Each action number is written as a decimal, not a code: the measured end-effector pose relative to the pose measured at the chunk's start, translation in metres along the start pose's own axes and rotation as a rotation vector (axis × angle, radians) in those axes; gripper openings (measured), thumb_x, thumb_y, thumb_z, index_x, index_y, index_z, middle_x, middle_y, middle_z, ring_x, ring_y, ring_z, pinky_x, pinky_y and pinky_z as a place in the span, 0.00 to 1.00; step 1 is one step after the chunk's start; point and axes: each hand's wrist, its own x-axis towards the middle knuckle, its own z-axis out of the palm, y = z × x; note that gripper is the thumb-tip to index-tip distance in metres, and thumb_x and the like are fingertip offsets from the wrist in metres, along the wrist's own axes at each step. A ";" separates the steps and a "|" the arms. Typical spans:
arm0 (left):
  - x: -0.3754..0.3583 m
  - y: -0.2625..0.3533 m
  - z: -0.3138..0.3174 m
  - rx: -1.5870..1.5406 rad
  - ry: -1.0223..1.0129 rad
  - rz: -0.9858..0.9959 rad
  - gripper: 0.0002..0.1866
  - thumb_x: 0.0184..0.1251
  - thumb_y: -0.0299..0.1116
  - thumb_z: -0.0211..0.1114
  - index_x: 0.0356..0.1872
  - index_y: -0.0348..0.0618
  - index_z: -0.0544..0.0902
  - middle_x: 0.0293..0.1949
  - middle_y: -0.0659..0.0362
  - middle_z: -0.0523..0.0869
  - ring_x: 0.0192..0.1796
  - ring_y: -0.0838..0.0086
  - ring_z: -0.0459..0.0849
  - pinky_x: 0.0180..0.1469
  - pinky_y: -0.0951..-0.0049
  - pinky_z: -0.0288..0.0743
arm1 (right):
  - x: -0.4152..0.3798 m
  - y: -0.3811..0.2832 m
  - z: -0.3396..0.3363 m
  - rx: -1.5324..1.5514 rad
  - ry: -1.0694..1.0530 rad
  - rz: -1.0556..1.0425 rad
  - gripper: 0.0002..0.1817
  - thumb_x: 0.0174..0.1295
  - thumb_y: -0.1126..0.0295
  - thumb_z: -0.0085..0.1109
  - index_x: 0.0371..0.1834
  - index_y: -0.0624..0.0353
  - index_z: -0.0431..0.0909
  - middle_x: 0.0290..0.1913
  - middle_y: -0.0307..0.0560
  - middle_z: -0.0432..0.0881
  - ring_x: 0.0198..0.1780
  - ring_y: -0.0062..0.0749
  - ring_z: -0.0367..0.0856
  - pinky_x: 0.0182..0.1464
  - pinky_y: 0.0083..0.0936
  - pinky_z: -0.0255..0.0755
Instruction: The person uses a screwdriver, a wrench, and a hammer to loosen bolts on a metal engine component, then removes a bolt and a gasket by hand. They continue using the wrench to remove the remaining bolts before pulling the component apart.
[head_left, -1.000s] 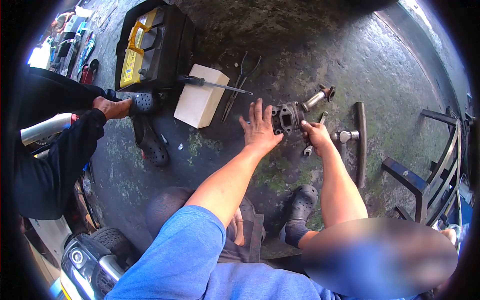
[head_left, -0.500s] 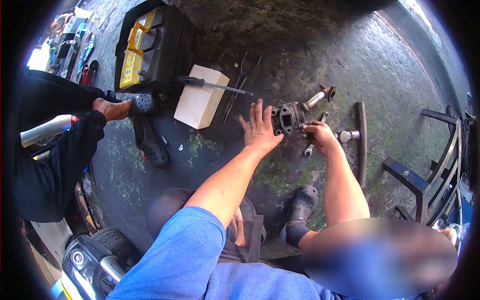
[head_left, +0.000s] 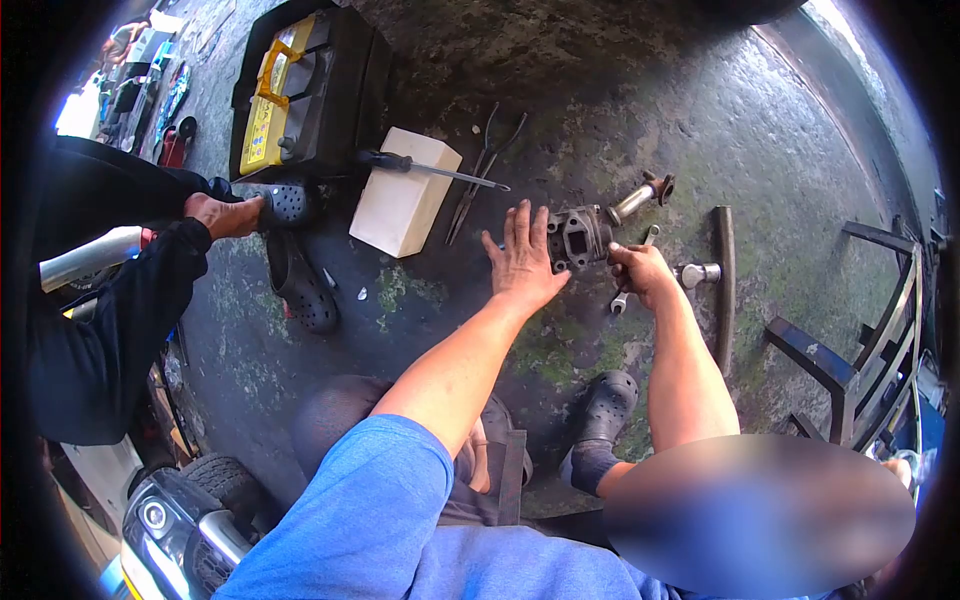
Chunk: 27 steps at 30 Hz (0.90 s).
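My left hand [head_left: 521, 262] rests with its fingers stretched out against the left side of a dark metal engine part [head_left: 577, 243], thumb at its lower edge. The part lies on the floor and shows a squarish port with bolt holes around it. At its right side my right hand [head_left: 643, 271] is closed, thumb and forefinger pinched together; what is between them is too small to make out. Just beside that hand lies a wrench [head_left: 620, 301], partly hidden under it. A short metal pipe with a flange [head_left: 632, 203] extends up and right from the part.
A socket tool [head_left: 698, 273] and a metal bar [head_left: 724, 290] lie to the right, before a black metal frame [head_left: 815, 352]. Leftward are long-nosed pliers [head_left: 468, 200], a screwdriver [head_left: 440, 172] across a white block [head_left: 398, 210], and a battery [head_left: 280, 100] in a black case. Another person's foot [head_left: 225, 215] is at left.
My right thumb and fingers have shifted slightly at the part's right side. My left hand stays against the part, and the tools lie where they were.
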 end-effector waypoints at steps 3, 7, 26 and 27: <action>-0.002 0.000 0.001 0.008 -0.001 0.001 0.65 0.54 0.53 0.82 0.84 0.51 0.43 0.84 0.52 0.42 0.86 0.53 0.43 0.78 0.22 0.41 | -0.007 0.003 0.006 0.240 -0.011 -0.102 0.10 0.72 0.66 0.66 0.43 0.62 0.83 0.31 0.38 0.81 0.27 0.24 0.78 0.30 0.24 0.71; -0.001 0.001 -0.001 0.007 -0.005 -0.003 0.67 0.54 0.55 0.82 0.84 0.50 0.41 0.84 0.52 0.42 0.86 0.54 0.43 0.78 0.23 0.42 | -0.007 -0.001 0.001 0.123 -0.036 0.014 0.09 0.71 0.69 0.65 0.47 0.63 0.83 0.34 0.40 0.83 0.31 0.26 0.82 0.33 0.25 0.75; -0.001 0.002 -0.004 0.014 -0.021 -0.008 0.69 0.53 0.58 0.81 0.85 0.50 0.39 0.85 0.52 0.43 0.86 0.56 0.44 0.78 0.23 0.42 | -0.005 -0.001 0.003 0.168 -0.021 -0.074 0.11 0.70 0.69 0.65 0.45 0.67 0.84 0.34 0.44 0.84 0.30 0.29 0.82 0.35 0.28 0.78; -0.001 0.002 -0.004 0.016 -0.023 -0.006 0.69 0.53 0.58 0.81 0.85 0.50 0.39 0.85 0.52 0.43 0.86 0.56 0.45 0.78 0.23 0.42 | -0.006 0.000 0.002 0.222 -0.049 -0.096 0.11 0.71 0.67 0.66 0.45 0.67 0.84 0.33 0.43 0.84 0.29 0.28 0.82 0.35 0.28 0.78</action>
